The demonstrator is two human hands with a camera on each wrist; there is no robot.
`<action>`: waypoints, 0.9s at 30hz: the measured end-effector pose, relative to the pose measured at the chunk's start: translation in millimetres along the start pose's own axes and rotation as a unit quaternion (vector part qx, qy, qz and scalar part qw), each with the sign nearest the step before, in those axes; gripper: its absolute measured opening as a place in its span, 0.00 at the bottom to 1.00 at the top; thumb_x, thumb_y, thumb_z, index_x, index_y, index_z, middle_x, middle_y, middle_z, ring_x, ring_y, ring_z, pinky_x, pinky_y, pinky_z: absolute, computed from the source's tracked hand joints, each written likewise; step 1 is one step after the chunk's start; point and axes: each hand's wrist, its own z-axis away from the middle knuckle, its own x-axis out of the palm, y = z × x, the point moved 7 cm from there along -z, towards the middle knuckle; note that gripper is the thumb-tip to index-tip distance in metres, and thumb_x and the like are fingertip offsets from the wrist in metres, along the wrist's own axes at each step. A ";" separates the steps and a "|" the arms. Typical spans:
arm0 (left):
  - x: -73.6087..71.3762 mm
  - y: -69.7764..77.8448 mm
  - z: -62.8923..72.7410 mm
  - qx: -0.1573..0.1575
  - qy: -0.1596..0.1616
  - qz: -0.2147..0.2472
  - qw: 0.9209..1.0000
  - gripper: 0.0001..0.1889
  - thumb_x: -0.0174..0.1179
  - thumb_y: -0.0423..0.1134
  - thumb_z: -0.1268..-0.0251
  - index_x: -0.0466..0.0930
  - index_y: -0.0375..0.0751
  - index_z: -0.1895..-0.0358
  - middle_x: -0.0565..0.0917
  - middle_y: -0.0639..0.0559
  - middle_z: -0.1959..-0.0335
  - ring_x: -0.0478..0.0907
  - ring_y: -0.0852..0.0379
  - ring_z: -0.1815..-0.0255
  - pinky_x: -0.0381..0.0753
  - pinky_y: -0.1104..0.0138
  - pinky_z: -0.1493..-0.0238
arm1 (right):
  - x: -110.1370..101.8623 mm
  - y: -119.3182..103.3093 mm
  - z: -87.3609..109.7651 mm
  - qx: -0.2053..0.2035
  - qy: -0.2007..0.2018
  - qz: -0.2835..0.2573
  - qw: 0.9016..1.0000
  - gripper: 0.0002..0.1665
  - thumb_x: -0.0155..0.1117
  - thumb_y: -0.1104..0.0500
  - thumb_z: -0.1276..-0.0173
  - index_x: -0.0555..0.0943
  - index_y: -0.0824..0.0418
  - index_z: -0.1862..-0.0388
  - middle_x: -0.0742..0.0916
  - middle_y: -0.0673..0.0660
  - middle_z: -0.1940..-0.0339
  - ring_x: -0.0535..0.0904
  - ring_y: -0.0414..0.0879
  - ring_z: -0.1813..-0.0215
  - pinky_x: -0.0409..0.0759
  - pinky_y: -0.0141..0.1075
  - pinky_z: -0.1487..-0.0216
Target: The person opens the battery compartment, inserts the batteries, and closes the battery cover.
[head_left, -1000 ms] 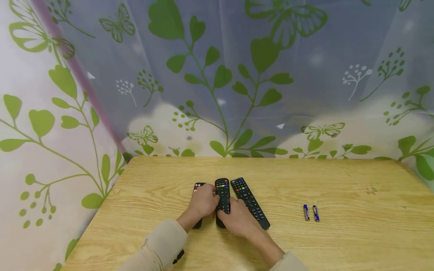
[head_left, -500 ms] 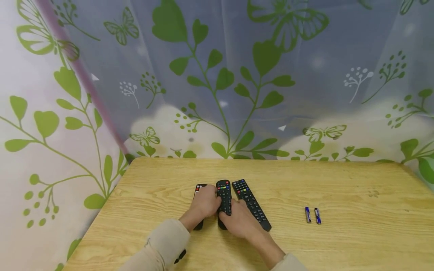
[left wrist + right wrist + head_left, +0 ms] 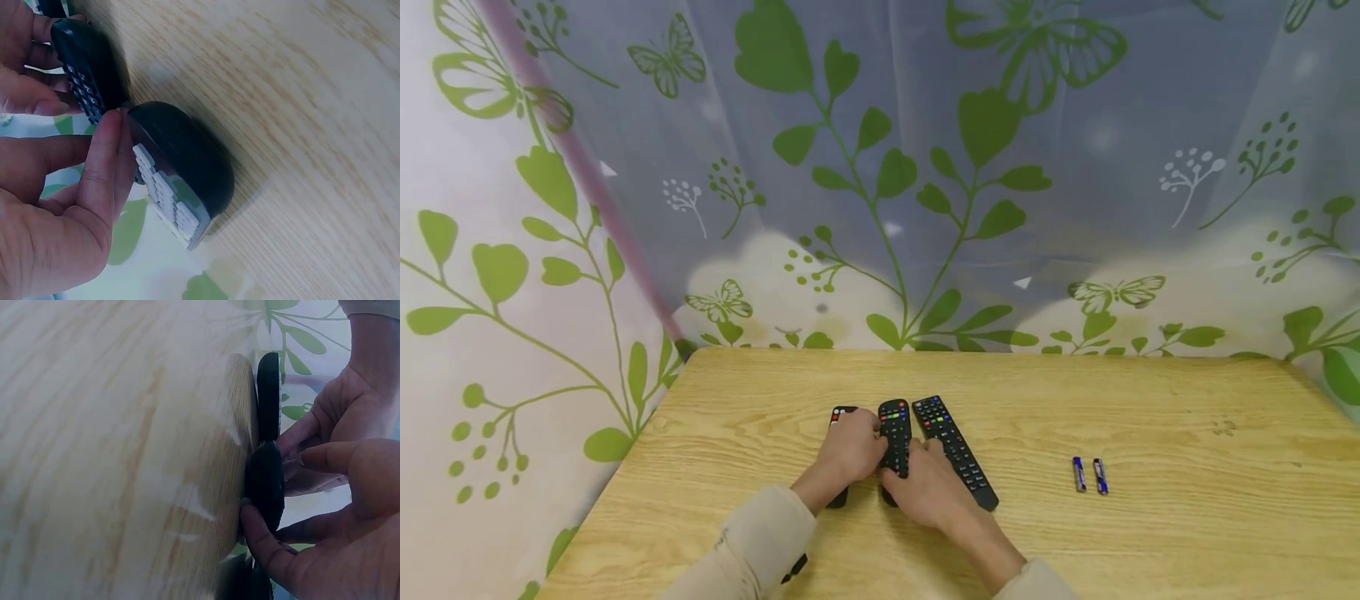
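Note:
Three black remote controls lie near the table's middle. My right hand (image 3: 928, 483) grips the lower part of the middle remote control (image 3: 895, 421), thumb on its left side; in the right wrist view its fingers (image 3: 262, 540) wrap that remote's edge. My left hand (image 3: 850, 450) lies over the left remote control (image 3: 844, 410) and hides most of its face. Its bent fingers (image 3: 103, 162) reach the gap between the left and middle remotes; whether they pinch one, I cannot tell. White buttons show on the left remote in the left wrist view. Slanting beside my right hand is the right remote control (image 3: 958, 454).
Two blue batteries (image 3: 1078, 474) lie side by side on the wooden table (image 3: 1187, 533), right of the remotes. Behind the table hangs a curtain (image 3: 1097, 183) with leaves and butterflies. Beneath the left sleeve (image 3: 767, 533) shows a small black object (image 3: 795, 569).
The head view shifted slightly down, then settled. Both hands keep almost the same place at the remotes; the batteries have not moved.

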 end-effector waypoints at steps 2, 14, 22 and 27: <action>-1.3 0.6 1.6 0.004 0.005 -0.011 1.000 0.06 0.57 0.33 0.35 0.79 0.36 0.70 0.77 0.51 0.79 0.69 0.58 0.82 0.68 0.69 0.83 | -0.4 -0.9 0.5 -0.001 0.002 0.011 1.000 0.35 0.59 0.51 0.34 0.69 0.78 0.40 0.73 0.70 0.51 0.72 0.56 0.56 0.76 0.51 0.57; -29.9 3.0 6.7 0.018 0.067 -0.068 0.995 0.16 0.58 0.39 0.35 0.79 0.34 0.48 0.84 0.49 0.69 0.76 0.58 0.81 0.73 0.67 0.85 | -11.6 -7.3 2.4 -0.009 0.042 0.029 0.999 0.29 0.58 0.51 0.32 0.73 0.68 0.38 0.73 0.67 0.41 0.69 0.61 0.40 0.73 0.56 0.45; -41.2 -24.1 7.2 -0.033 0.084 -0.104 0.991 0.20 0.60 0.44 0.36 0.77 0.40 0.43 0.81 0.44 0.54 0.79 0.49 0.73 0.78 0.59 0.80 | -14.3 -13.8 -2.2 -0.043 0.063 -0.040 0.996 0.24 0.56 0.52 0.30 0.75 0.63 0.39 0.75 0.60 0.40 0.73 0.55 0.41 0.76 0.50 0.46; -40.8 -36.2 6.9 -0.046 0.075 -0.111 0.990 0.22 0.61 0.45 0.37 0.77 0.37 0.44 0.79 0.42 0.51 0.79 0.48 0.66 0.80 0.55 0.72 | -12.0 -15.7 -5.8 -0.062 0.043 -0.119 0.990 0.24 0.55 0.54 0.28 0.72 0.64 0.37 0.75 0.59 0.40 0.77 0.50 0.48 0.79 0.43 0.53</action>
